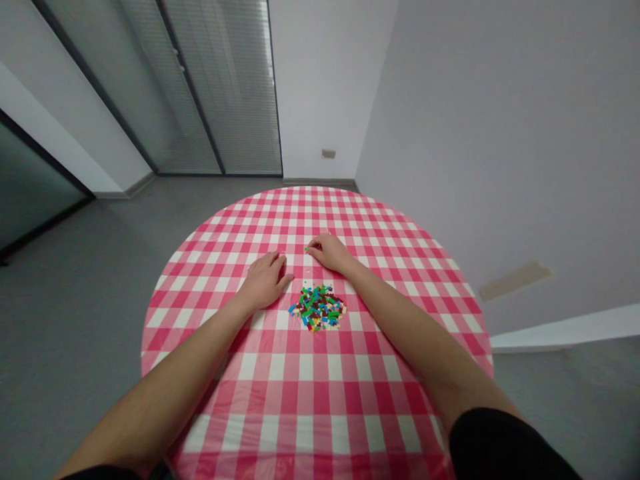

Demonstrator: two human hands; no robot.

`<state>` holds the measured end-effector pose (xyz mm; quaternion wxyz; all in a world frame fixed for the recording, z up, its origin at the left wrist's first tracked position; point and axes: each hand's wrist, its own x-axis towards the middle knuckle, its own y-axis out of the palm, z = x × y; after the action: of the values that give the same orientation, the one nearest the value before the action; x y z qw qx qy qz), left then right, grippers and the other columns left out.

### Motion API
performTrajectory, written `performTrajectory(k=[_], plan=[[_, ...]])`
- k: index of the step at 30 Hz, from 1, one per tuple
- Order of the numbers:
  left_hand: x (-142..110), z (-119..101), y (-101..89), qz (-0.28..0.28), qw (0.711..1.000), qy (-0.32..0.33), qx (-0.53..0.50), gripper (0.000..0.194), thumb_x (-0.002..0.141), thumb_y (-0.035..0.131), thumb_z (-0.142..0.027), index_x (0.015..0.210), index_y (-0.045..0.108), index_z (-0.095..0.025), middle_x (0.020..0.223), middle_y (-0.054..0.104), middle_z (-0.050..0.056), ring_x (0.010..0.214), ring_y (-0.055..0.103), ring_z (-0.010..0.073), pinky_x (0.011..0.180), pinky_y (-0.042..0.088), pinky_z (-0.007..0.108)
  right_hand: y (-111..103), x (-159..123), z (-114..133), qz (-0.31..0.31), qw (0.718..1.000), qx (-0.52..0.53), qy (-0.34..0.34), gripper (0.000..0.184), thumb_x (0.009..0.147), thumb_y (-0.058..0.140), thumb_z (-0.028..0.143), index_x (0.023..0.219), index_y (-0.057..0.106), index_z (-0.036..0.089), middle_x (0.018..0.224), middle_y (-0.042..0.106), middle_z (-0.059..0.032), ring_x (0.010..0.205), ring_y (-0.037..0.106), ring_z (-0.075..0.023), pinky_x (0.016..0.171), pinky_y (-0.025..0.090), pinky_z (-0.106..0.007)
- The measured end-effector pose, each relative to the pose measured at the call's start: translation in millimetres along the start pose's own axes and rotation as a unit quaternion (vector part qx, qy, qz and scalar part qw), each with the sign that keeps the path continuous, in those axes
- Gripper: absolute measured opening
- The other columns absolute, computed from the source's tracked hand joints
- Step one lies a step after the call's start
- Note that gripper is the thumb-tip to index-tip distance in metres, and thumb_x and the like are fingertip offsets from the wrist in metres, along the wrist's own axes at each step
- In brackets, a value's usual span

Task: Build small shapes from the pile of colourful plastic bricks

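Note:
A loose heap of small plastic building bricks (319, 308), in green, blue, brown, red, yellow and white, lies on the checked tablecloth (290, 393). Beyond the heap, my right hand (330, 253) pinches a tiny green brick (307, 249) between thumb and fingertips, at or just above the cloth. My left hand (266, 279) rests on the cloth to the left of the heap, fingers stretched forward and thumb apart, with nothing seen in it. What lies under the left palm is hidden.
The round table fills the middle of the view, its far edge near a white wall (330, 87). Glass doors with blinds (245, 87) stand at the back left. Another wall (500, 133) runs close along the right side. Grey floor (90, 300) shows on the left.

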<state>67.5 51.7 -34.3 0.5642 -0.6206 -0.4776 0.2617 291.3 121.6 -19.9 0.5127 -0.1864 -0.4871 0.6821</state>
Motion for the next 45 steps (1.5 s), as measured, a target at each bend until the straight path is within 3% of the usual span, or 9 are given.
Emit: performTrajectory(k=[8, 23, 29, 31, 34, 36, 39, 45], plan=[[0.5, -3.9, -1.2, 0.0, 1.0, -0.014, -0.002, 0.047, 0.094, 0.048, -0.047, 0.127, 0.056, -0.015, 0.139, 0.05, 0.019, 0.129, 0.046, 0.0351, 0.108, 0.037, 0.053, 15.9, 26.1, -1.7, -0.017, 1.0, 0.017, -0.001, 0.016, 0.087, 0.066, 0.025, 0.09, 0.079, 0.016, 0.089, 0.075, -0.0083, 0.082, 0.066, -0.02, 0.076, 0.047, -0.03], [0.5, -3.7, -2.6, 0.002, 1.0, -0.019, -0.002, 0.047, 0.094, 0.047, -0.048, 0.128, 0.056, -0.016, 0.14, 0.05, 0.018, 0.129, 0.047, 0.035, 0.106, 0.038, 0.053, 20.2, 34.0, -1.2, 0.015, 0.999, 0.024, 0.02, 0.017, 0.087, 0.067, 0.029, 0.093, 0.08, 0.02, 0.092, 0.076, -0.0062, 0.085, 0.068, -0.021, 0.076, 0.05, -0.03], [0.6, -2.9, -4.1, 0.002, 1.0, -0.016, -0.008, 0.046, 0.095, 0.047, -0.047, 0.128, 0.056, -0.017, 0.139, 0.051, 0.018, 0.128, 0.048, 0.0349, 0.106, 0.039, 0.053, 4.0, 20.0, -3.4, -0.026, 0.992, 0.095, 0.083, 0.025, 0.082, 0.07, 0.026, 0.104, 0.076, 0.016, 0.094, 0.075, -0.0079, 0.082, 0.066, -0.0178, 0.075, 0.05, -0.028], [0.7, -3.7, -4.9, -0.005, 1.0, -0.012, -0.009, 0.044, 0.094, 0.049, -0.046, 0.126, 0.058, -0.017, 0.137, 0.052, 0.018, 0.126, 0.049, 0.0352, 0.105, 0.04, 0.053, -9.7, 5.2, -5.3, 0.019, 0.987, 0.141, 0.079, 0.02, 0.081, 0.068, 0.023, 0.096, 0.077, 0.014, 0.087, 0.075, -0.0072, 0.075, 0.065, -0.0167, 0.071, 0.05, -0.027], [1.4, -7.6, -6.7, -0.024, 0.999, 0.005, -0.047, 0.037, 0.094, 0.05, -0.042, 0.116, 0.066, -0.017, 0.128, 0.059, 0.016, 0.12, 0.053, 0.0336, 0.103, 0.042, 0.052, -30.4, -21.0, -8.3, 0.182, 0.961, 0.209, 0.021, 0.017, 0.079, 0.066, 0.024, 0.087, 0.077, 0.014, 0.078, 0.074, -0.0049, 0.066, 0.063, -0.0148, 0.064, 0.049, -0.026], [2.0, -11.8, -8.0, -0.032, 0.993, 0.026, -0.111, 0.031, 0.095, 0.048, -0.036, 0.107, 0.069, -0.018, 0.118, 0.064, 0.012, 0.112, 0.058, 0.0281, 0.101, 0.045, 0.047, -39.9, -35.2, -9.5, 0.25, 0.945, 0.21, 0.002, 0.017, 0.077, 0.067, 0.025, 0.085, 0.077, 0.015, 0.075, 0.074, -0.0036, 0.062, 0.061, -0.0137, 0.06, 0.047, -0.024], [2.1, -17.4, -9.4, -0.013, 0.977, 0.077, -0.196, 0.027, 0.094, 0.047, -0.028, 0.104, 0.071, -0.02, 0.108, 0.069, 0.008, 0.103, 0.062, 0.0222, 0.096, 0.049, 0.041, -45.2, -46.0, -9.1, 0.284, 0.939, 0.193, -0.002, 0.018, 0.076, 0.067, 0.025, 0.087, 0.078, 0.016, 0.072, 0.073, -0.0026, 0.061, 0.061, -0.0132, 0.057, 0.045, -0.022], [-1.8, -18.7, -7.2, 0.032, 0.962, 0.173, -0.21, 0.027, 0.095, 0.053, -0.032, 0.114, 0.071, -0.028, 0.117, 0.068, 0.007, 0.113, 0.059, 0.0236, 0.099, 0.047, 0.044, -41.4, -49.6, -4.0, 0.303, 0.938, 0.156, -0.061, 0.021, 0.074, 0.07, 0.021, 0.092, 0.08, 0.02, 0.08, 0.074, -0.0023, 0.068, 0.063, -0.014, 0.061, 0.046, -0.022]])
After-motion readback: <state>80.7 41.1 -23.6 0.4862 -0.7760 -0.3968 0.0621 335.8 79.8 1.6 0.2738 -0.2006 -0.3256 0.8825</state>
